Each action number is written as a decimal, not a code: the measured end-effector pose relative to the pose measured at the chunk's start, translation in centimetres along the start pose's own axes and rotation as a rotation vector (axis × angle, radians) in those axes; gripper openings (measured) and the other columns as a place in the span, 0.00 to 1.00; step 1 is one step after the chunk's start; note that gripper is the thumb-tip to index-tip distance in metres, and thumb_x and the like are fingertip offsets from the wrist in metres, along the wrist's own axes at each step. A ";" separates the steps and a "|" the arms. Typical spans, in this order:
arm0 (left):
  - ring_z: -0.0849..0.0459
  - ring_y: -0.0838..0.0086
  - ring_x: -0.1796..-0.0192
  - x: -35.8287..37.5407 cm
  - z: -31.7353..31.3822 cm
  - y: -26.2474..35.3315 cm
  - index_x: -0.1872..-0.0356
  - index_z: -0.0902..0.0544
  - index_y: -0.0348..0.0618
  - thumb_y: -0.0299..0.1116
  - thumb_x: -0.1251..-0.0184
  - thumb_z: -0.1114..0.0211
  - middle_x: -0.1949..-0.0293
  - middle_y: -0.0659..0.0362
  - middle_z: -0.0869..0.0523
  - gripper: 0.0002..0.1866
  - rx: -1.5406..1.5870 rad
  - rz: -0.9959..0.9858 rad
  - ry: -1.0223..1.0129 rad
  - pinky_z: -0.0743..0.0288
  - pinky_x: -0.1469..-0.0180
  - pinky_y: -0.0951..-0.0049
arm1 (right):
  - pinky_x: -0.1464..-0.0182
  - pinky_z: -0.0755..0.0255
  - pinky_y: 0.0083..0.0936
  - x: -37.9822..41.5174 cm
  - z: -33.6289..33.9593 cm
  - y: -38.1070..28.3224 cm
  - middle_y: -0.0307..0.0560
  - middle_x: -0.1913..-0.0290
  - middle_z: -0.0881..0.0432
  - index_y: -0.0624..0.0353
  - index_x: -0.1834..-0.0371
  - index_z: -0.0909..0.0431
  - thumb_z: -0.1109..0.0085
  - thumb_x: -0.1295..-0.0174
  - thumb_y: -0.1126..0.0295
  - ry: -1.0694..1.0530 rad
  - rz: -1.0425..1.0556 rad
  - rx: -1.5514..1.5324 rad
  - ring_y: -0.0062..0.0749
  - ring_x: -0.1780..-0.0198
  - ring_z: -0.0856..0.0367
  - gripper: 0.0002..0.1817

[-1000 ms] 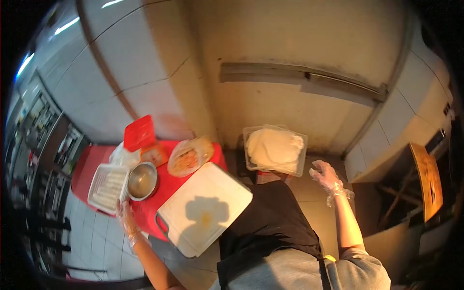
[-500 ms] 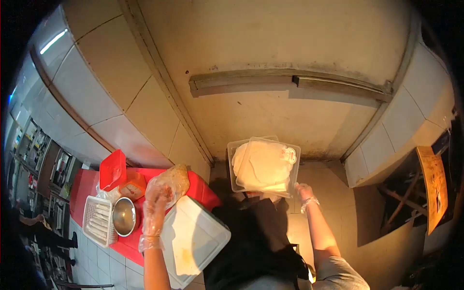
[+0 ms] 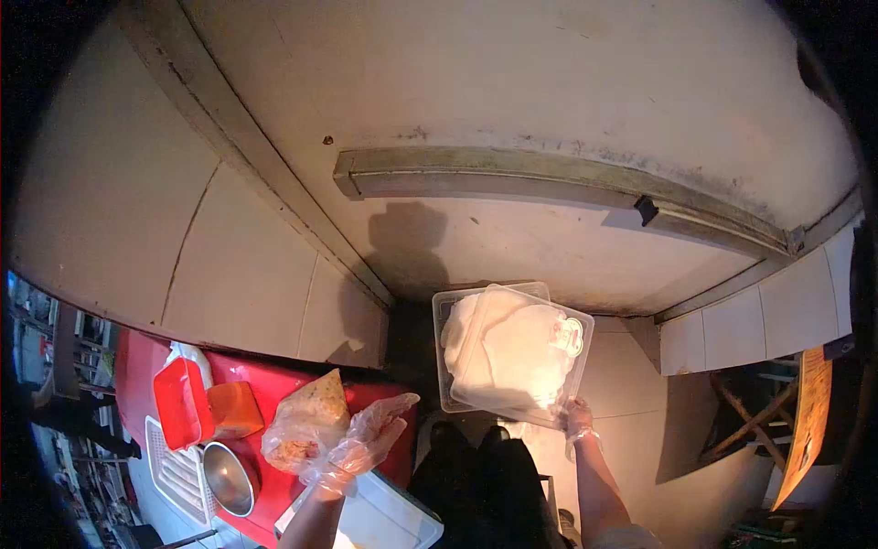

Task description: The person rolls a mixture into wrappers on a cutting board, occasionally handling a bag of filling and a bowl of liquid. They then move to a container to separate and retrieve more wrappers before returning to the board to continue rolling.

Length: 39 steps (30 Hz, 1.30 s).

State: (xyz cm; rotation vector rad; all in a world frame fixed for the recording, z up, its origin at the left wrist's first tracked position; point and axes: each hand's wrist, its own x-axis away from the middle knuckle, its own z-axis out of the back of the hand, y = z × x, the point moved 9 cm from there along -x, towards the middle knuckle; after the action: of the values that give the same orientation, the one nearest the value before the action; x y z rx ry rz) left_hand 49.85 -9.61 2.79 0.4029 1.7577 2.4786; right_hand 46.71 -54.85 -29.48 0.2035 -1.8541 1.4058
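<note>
My left hand (image 3: 370,444), in a clear plastic glove, is open with its fingers stretched to the right. Beside it on the red table lies a clear plastic bag (image 3: 306,421) with a pale, orange-flecked food mix. My right hand (image 3: 579,423), also gloved, is closed on the near right corner of a clear plastic lid (image 3: 529,412). That lid lies askew over a clear plastic box (image 3: 443,371) with pale, flat, round sheets (image 3: 512,352) in it. Partly under my left forearm is a white, lidded tub (image 3: 389,517).
On the red table (image 3: 261,371) stand a red basket (image 3: 183,403), an orange scale (image 3: 235,409) and a metal bowl (image 3: 229,479). A white basket (image 3: 178,467) holds several white rolls. A wooden board (image 3: 805,425) stands at the right, and a wall with a rail (image 3: 494,174) rises ahead.
My left hand has come off the bag of food mix and moved right, with fingers stretched. My right hand, beside the box before, is now on the lid's corner. The view has tilted and shifted.
</note>
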 end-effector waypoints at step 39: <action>0.13 0.58 0.55 -6.0 -20.2 -3.7 0.55 0.12 0.44 0.28 0.27 0.47 0.59 0.50 0.11 0.14 -0.651 -0.432 -0.168 0.20 0.50 0.61 | 0.63 0.21 0.21 12.8 24.7 -1.8 0.39 0.56 0.15 0.59 0.43 0.22 0.41 0.27 0.64 0.208 0.410 -0.420 0.22 0.60 0.18 0.15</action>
State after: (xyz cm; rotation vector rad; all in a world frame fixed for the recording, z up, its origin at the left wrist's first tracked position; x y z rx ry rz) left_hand 50.11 -28.16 -7.93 0.1457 0.7886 2.4159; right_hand 27.08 -73.01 -21.65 -0.5398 -2.0321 1.1987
